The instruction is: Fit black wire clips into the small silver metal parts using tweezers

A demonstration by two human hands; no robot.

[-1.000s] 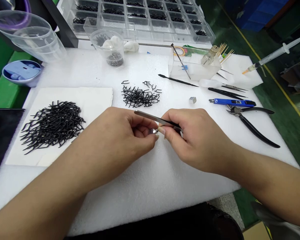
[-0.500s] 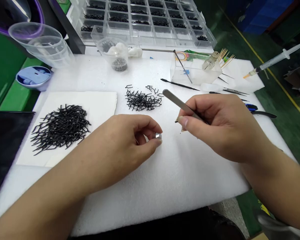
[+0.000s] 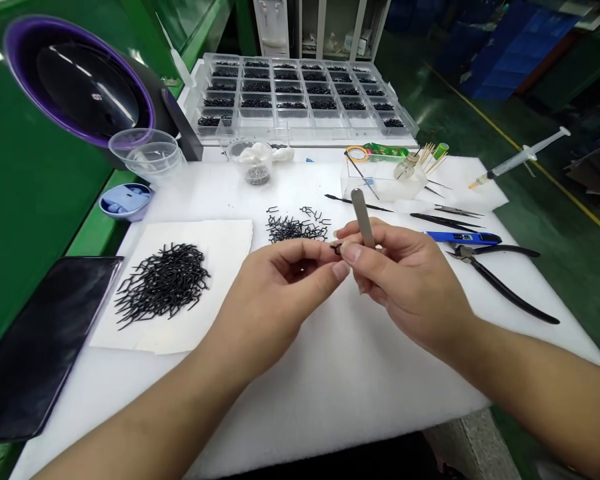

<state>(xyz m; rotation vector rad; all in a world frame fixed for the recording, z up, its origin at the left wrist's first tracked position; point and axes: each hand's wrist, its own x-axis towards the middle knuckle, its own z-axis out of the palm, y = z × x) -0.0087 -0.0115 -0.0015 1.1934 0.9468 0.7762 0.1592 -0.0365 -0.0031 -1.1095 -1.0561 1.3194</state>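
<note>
The 2 hands, apart 0.5 s ago, have met, bringing both to 1 spot: a small black bent-wire piece (image 3: 335, 249) lies between the left index fingertip and right thumb. The right hand (image 3: 410, 270) grips steel tweezers (image 3: 363, 217); the left hand (image 3: 275, 287) is curled, its grip hidden

The left hand (image 3: 275, 293) and right hand (image 3: 405, 273), apart half a second ago, now meet at a small black piece (image 3: 336, 249). The tweezers (image 3: 363, 217) have swung steeper, handle up.
</note>
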